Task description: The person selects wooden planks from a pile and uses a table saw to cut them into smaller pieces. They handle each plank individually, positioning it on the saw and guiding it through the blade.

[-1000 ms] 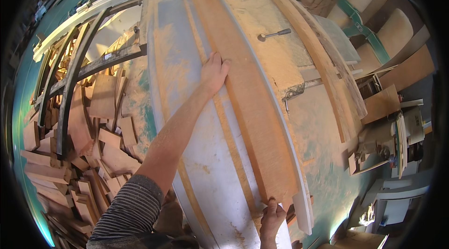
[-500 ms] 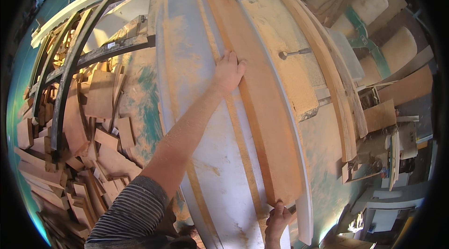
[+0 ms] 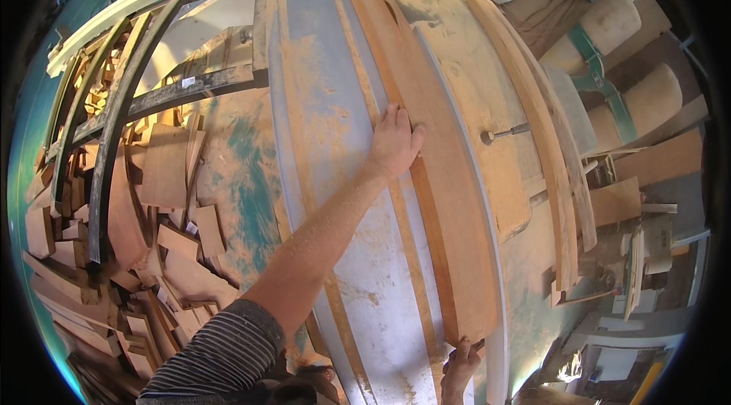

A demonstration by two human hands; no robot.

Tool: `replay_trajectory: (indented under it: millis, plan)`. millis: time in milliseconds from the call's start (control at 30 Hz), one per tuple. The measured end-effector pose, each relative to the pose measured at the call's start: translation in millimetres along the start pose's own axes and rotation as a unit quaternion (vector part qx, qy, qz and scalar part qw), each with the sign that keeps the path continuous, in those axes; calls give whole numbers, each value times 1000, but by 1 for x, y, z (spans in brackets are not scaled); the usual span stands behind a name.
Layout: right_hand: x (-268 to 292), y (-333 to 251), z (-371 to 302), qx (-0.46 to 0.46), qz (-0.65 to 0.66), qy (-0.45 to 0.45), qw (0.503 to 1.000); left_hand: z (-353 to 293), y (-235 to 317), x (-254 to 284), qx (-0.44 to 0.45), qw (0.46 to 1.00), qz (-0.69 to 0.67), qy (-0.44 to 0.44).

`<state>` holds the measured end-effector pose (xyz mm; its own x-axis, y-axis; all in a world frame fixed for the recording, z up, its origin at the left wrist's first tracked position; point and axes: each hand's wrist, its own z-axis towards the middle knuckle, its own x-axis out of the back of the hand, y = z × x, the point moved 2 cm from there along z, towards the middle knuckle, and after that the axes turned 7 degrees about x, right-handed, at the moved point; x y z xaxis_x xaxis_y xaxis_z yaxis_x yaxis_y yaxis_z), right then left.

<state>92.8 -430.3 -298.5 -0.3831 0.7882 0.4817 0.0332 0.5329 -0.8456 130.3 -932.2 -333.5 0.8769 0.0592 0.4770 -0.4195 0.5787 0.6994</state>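
Observation:
A long, thick wooden plank point(image 3: 449, 215) lies lengthwise on a pale, sawdust-covered machine bed point(image 3: 365, 268). My left hand point(image 3: 394, 140) rests against the plank's left edge, fingers stretched forward and thumb on the wood's top face. At the near end, my right hand point(image 3: 461, 367) grips the plank's end, with the thumb on top; the other fingers are partly hidden. A dark slit shows in the plank near its far end. Along the plank's right side runs a pale metal strip point(image 3: 464, 142).
Wood offcuts point(image 3: 167, 169) pile up at the left, below a dark metal frame point(image 3: 198, 85). A knobbed metal lever point(image 3: 487, 137) sits right of the plank on the dusty surface. Long timbers point(image 3: 541, 138) stand beyond it, near grey dust bags point(image 3: 609, 20) with green straps.
The whole view has shifted slightly. Relative to the lever and side timbers, both hands and the plank have moved a little forward, away from me. Each hand keeps its place on the wood.

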Motion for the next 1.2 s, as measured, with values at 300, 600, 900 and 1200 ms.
replay_trajectory:
  millis: [300, 600, 900, 1200]
  plan:
    - [-11, -3, 17, 31, -8, 1, 999, 25, -5, 3, 82, 995, -53, -26]
    - [-30, -15, 27, 31, -4, 18, 999, 46, -19, 2, 94, 994, -31, -44]
    - [-46, -32, 32, 22, -10, 19, 1000, 66, -33, 1, 94, 994, -40, -43]
    - [-61, -44, 35, 35, 16, 28, 999, 84, -40, 10, 91, 995, -41, -26]
